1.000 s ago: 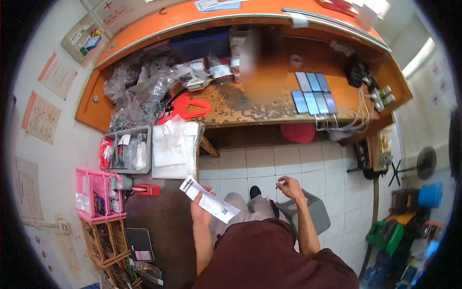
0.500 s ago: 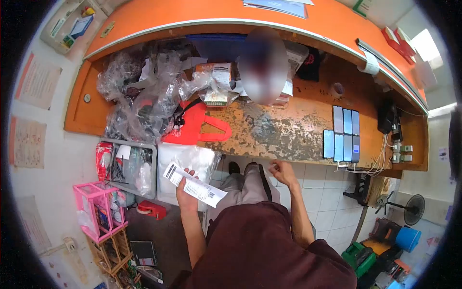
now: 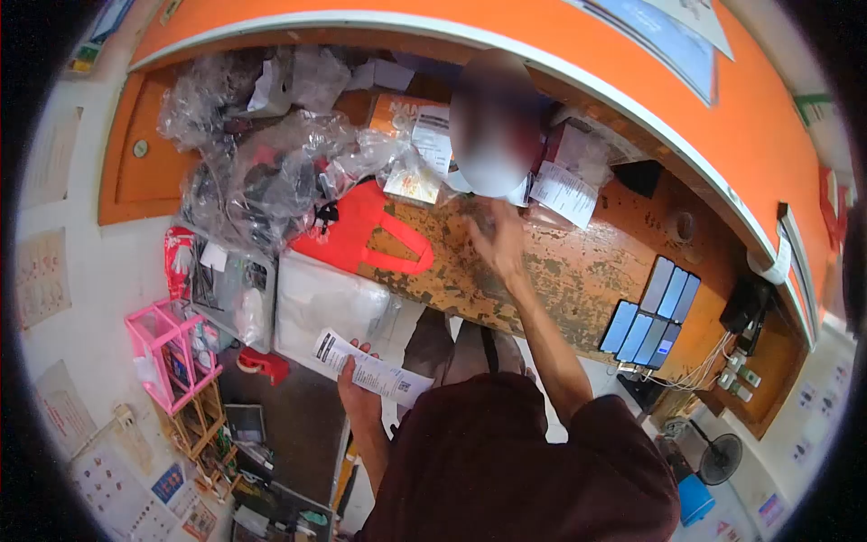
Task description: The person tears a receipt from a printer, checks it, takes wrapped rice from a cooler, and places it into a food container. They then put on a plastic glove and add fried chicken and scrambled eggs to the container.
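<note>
My left hand point(image 3: 358, 370) is closed around a white printed paper slip point(image 3: 384, 378), low in front of my body. Black print and a square code show on the slip. Over the worn wooden desk point(image 3: 433, 294) my right hand point(image 3: 499, 242) reaches out, thumb and fingers apart, with nothing seen in it. Just beyond its fingertips is a blurred patch that hides what lies there. Beside that patch are a printed sheet point(image 3: 564, 194) on a plastic-wrapped pack and, to the left, a small box point(image 3: 413, 185). A red bag point(image 3: 348, 230) lies left of this hand.
Crumpled clear plastic bags point(image 3: 271, 172) heap up on the desk's left. Several phones point(image 3: 647, 321) lie in rows on the right, near white cables point(image 3: 700, 375). An orange shelf point(image 3: 379, 14) overhangs the back. A grey bin point(image 3: 237, 294) and pink rack point(image 3: 172, 357) stand left.
My right hand has moved from the desk's front edge forward over the desktop, its fingers opening. The left hand still holds the paper slip. My view has turned and shifted.
</note>
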Action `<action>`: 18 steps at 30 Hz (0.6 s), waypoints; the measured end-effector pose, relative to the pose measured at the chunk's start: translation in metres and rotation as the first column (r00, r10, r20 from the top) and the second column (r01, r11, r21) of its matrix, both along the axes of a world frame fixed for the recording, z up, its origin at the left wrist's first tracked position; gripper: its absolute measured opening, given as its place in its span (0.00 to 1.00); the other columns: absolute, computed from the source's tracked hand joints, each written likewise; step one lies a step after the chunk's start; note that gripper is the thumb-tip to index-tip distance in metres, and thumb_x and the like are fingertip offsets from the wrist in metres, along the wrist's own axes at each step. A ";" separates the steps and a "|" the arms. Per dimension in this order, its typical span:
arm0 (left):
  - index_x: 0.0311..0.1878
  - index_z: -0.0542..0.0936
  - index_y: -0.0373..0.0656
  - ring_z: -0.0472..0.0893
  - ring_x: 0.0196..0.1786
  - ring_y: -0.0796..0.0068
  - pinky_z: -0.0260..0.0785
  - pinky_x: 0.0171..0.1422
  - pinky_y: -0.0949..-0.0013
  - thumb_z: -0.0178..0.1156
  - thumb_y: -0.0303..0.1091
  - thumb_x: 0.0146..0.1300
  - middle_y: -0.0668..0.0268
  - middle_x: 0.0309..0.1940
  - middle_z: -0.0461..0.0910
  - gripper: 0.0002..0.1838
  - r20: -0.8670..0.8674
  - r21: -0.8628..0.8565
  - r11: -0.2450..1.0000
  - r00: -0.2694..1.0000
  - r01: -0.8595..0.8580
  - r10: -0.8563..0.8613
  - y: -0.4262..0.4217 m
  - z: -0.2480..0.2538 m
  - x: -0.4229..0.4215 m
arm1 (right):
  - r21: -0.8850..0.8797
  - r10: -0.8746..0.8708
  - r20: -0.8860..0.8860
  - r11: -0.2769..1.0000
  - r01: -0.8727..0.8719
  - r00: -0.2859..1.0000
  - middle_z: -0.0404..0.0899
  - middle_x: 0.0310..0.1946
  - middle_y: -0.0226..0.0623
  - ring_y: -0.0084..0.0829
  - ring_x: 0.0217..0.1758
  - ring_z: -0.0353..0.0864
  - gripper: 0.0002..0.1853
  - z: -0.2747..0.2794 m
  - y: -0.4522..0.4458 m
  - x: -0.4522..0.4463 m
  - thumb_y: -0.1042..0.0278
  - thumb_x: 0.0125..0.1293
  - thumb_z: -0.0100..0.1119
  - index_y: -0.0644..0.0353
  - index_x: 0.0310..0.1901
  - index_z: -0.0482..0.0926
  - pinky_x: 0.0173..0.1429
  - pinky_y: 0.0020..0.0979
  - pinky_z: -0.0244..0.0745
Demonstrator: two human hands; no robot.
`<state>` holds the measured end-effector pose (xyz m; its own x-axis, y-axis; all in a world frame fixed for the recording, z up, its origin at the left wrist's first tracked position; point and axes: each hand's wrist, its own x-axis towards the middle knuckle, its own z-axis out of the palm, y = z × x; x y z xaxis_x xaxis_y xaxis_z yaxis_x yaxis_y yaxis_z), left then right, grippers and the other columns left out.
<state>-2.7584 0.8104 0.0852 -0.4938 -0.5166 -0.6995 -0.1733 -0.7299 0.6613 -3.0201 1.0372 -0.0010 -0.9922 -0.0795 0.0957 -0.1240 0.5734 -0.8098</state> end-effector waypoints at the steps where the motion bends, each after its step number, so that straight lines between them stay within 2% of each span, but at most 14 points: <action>1: 0.65 0.66 0.37 0.74 0.56 0.62 0.67 0.61 0.59 0.56 0.36 0.65 0.54 0.54 0.75 0.26 -0.010 0.028 1.000 1.000 -0.003 0.004 0.004 -0.001 0.004 | 0.036 0.004 -0.075 0.999 -0.001 0.997 0.78 0.46 0.44 0.45 0.49 0.76 0.21 0.005 -0.010 -0.019 0.62 0.54 0.68 0.61 0.48 0.79 0.54 0.39 0.72; 2: 0.64 0.66 0.37 0.75 0.54 0.62 0.67 0.61 0.58 0.56 0.36 0.65 0.54 0.53 0.75 0.26 -0.026 0.054 0.999 1.000 -0.006 0.008 0.007 -0.003 0.005 | 0.054 0.045 -0.041 0.998 -0.043 0.998 0.76 0.50 0.45 0.45 0.54 0.74 0.21 0.006 -0.020 -0.033 0.63 0.53 0.68 0.62 0.47 0.79 0.57 0.40 0.70; 3: 0.64 0.66 0.37 0.75 0.53 0.61 0.68 0.60 0.58 0.56 0.35 0.65 0.54 0.53 0.75 0.26 -0.051 0.080 0.997 0.999 -0.005 0.009 0.010 -0.005 0.007 | 0.132 0.097 -0.067 0.987 -0.088 0.993 0.79 0.46 0.45 0.47 0.50 0.76 0.21 0.004 -0.027 -0.042 0.62 0.53 0.67 0.62 0.48 0.80 0.58 0.39 0.70; 6: 0.64 0.67 0.37 0.75 0.50 0.61 0.69 0.58 0.59 0.57 0.36 0.65 0.55 0.53 0.75 0.26 0.015 0.050 0.997 0.998 -0.062 0.062 0.022 0.000 0.004 | 0.210 0.215 -0.040 0.957 -0.202 0.976 0.81 0.44 0.49 0.50 0.48 0.78 0.22 -0.019 -0.034 -0.066 0.64 0.53 0.67 0.63 0.49 0.80 0.56 0.40 0.72; 7: 0.64 0.67 0.37 0.75 0.50 0.61 0.69 0.58 0.59 0.56 0.36 0.65 0.55 0.53 0.75 0.26 0.012 0.040 0.995 0.996 -0.090 0.090 0.024 0.001 0.003 | 0.057 0.195 0.152 0.977 -0.206 0.969 0.83 0.42 0.47 0.44 0.44 0.82 0.19 -0.023 -0.030 -0.066 0.66 0.59 0.65 0.65 0.51 0.78 0.53 0.38 0.74; 8: 0.64 0.67 0.37 0.75 0.50 0.62 0.69 0.58 0.59 0.56 0.36 0.65 0.55 0.53 0.75 0.26 0.015 0.030 0.993 0.993 -0.118 0.117 0.026 0.003 0.004 | -0.198 0.235 0.230 0.961 -0.191 0.944 0.84 0.42 0.44 0.40 0.43 0.82 0.18 -0.029 -0.030 -0.065 0.66 0.61 0.63 0.65 0.51 0.78 0.51 0.37 0.75; 10: 0.65 0.66 0.38 0.75 0.51 0.62 0.68 0.58 0.59 0.56 0.36 0.66 0.55 0.53 0.74 0.26 0.007 0.035 0.988 0.989 -0.150 0.150 0.028 0.005 0.014 | -0.636 0.341 0.352 0.770 -0.045 0.872 0.84 0.41 0.40 0.31 0.41 0.82 0.16 -0.025 -0.028 -0.059 0.67 0.66 0.60 0.65 0.52 0.77 0.47 0.34 0.76; 11: 0.66 0.65 0.39 0.74 0.51 0.62 0.68 0.59 0.59 0.55 0.36 0.66 0.55 0.54 0.74 0.26 -0.008 0.049 0.986 0.987 -0.161 0.161 0.029 0.002 0.016 | -0.649 0.387 0.581 0.751 0.120 0.716 0.83 0.38 0.31 0.20 0.35 0.79 0.14 -0.021 -0.020 -0.054 0.68 0.71 0.56 0.66 0.54 0.76 0.42 0.27 0.75; 14: 0.66 0.65 0.38 0.74 0.51 0.62 0.68 0.58 0.59 0.54 0.36 0.67 0.56 0.54 0.74 0.26 -0.022 0.055 0.986 0.987 -0.159 0.160 0.032 -0.004 0.020 | -0.555 0.392 0.514 0.830 -0.053 0.763 0.82 0.39 0.30 0.19 0.35 0.77 0.22 -0.037 -0.015 -0.049 0.69 0.68 0.58 0.66 0.62 0.71 0.38 0.23 0.74; 18: 0.66 0.66 0.38 0.75 0.50 0.63 0.68 0.58 0.60 0.53 0.37 0.68 0.56 0.53 0.75 0.25 0.049 0.021 0.988 0.987 -0.155 0.154 0.038 0.002 0.021 | -0.618 0.420 0.531 0.786 -0.002 0.736 0.82 0.35 0.30 0.16 0.32 0.76 0.21 -0.039 -0.013 -0.034 0.68 0.68 0.58 0.67 0.60 0.72 0.34 0.21 0.72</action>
<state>-2.7376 0.8489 0.0870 -0.3759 -0.5660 -0.7337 -0.0879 -0.7664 0.6363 -3.0546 1.0246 -0.0404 -0.7947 -0.4357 -0.4227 0.4558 0.0317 -0.8895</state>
